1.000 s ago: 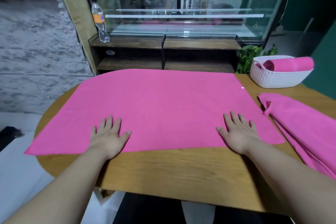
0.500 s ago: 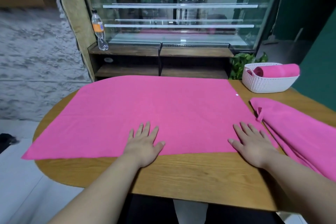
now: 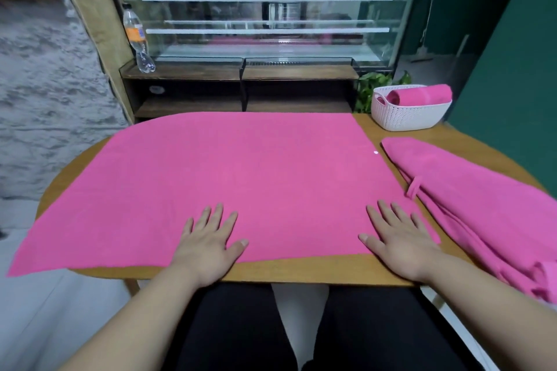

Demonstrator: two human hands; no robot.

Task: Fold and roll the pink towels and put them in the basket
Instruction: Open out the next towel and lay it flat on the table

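Head view. We are looking down on a wooden table (image 3: pixel 301 269). A pink towel (image 3: pixel 226 178) is lying spread flat over most of it, its left end hanging past the table's left edge and its near hem running just inside the near edge.

Left hand (image 3: pixel 208 245) is resting palm-down on the near hem, about midway along, fingers straight and slightly apart, gripping nothing. Right hand (image 3: pixel 398 242) is lying the same way at the towel's near right corner, fingers straight and spread. We are reading this as smoothing ahead of a first fold.

Second towel (image 3: pixel 488 208) is lying bunched along the table's right edge, just beside the flat one and apparently not touching it. White basket (image 3: pixel 410 117) is standing at the far right corner, with one rolled towel (image 3: pixel 422 95) already lying in it.

Progress, as we are judging it: one towel finished. The flat one is not yet folded or rolled, and the bunched one is waiting. Most of the work is remaining.
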